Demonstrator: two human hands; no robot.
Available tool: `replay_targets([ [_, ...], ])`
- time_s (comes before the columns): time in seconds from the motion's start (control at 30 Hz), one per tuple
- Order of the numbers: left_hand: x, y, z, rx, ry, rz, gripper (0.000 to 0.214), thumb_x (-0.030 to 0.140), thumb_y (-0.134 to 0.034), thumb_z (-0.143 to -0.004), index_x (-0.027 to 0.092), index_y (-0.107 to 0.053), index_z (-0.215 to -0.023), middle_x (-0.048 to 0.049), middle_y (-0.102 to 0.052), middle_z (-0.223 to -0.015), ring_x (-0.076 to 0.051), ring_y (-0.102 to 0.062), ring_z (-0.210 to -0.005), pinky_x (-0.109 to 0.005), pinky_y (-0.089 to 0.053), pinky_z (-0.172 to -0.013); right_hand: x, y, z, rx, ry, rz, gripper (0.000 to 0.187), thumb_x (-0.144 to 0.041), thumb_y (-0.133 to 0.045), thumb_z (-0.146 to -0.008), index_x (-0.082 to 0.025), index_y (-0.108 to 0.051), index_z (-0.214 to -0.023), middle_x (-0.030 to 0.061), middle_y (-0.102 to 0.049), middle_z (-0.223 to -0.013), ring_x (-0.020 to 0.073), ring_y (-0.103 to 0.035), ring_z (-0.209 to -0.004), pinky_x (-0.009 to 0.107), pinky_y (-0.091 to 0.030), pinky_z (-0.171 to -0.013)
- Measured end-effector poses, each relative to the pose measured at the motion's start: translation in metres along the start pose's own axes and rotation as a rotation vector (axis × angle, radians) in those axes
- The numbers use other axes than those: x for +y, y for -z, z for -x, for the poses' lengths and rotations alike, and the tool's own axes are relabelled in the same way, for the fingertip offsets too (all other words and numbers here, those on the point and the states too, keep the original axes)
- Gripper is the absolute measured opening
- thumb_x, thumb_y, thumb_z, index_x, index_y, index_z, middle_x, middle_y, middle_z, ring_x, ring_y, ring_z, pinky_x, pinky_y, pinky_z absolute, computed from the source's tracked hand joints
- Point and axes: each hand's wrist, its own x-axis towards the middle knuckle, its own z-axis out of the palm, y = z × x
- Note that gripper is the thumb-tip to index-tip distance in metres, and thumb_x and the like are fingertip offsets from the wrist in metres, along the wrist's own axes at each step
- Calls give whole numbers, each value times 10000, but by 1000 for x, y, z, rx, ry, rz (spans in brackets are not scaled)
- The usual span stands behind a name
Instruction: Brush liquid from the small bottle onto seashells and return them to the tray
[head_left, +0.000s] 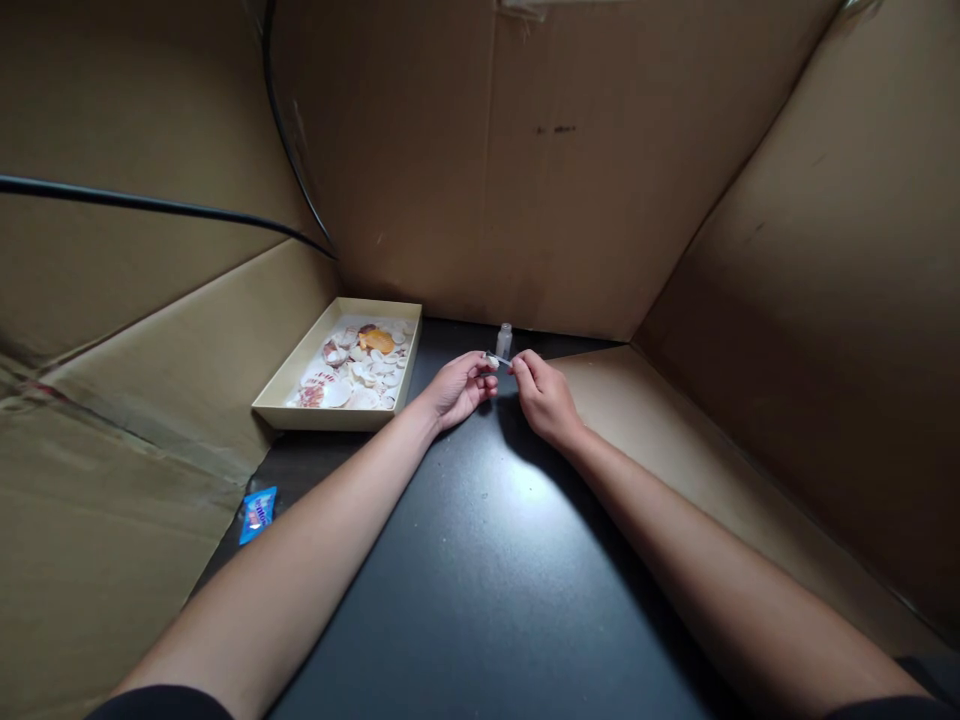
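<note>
My left hand pinches a small white piece, seemingly a shell, between thumb and fingertips. My right hand is closed on a thin grey stick-like tool. The tool's tip reaches the white piece; its exact kind is too small to make out. Just behind both hands a small clear bottle stands upright on the dark table. To the left of my left hand is a shallow cream tray of shells, mostly white, with an orange one among them.
A blue wrapped packet lies at the table's left edge, beside my left forearm. Cardboard walls enclose the back and sides. A cardboard flap lies along the right. Black cables hang at the upper left.
</note>
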Motion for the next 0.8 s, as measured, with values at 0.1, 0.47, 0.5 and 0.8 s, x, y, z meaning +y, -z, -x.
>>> replay_targets([
  [0.1, 0, 0, -1, 5, 1, 5, 46, 134, -604, -743, 132, -560, -757, 3, -577, -707, -87, -518, -552, -235, -435, -542, 1, -1, 0, 28, -5, -5, 274, -401, -379, -930, -217, -577, -885, 17, -634, -786, 174, -553, -718, 268, -361, -656],
  [0.47, 0, -1, 0, 28, 1, 15, 37, 144, -607, -747, 127, -578, -764, 7, -572, -687, -79, -504, -537, -228, -428, -541, -5, 0, 1, 109, 115, -129, 187, -358, -485, -903, -206, -592, -880, -5, -624, -783, 124, -490, -615, 250, -361, -604],
  [0.5, 0, -1, 0, 28, 4, 16, 33, 138, -607, -743, 126, -578, -755, 8, -567, -676, -78, -502, -538, -228, -429, -547, -5, 0, 1, 103, 139, -130, 188, -353, -485, -905, -205, -598, -880, -3, -622, -783, 123, -488, -619, 250, -363, -606],
  [0.8, 1, -4, 2, 50, -4, 4, 18, 114, -587, -724, 123, -571, -723, 5, -549, -668, -73, -479, -526, -222, -409, -532, -2, -1, -1, 144, 188, -99, 187, -334, -498, -909, -213, -640, -906, 16, -598, -814, 140, -493, -671, 265, -400, -651],
])
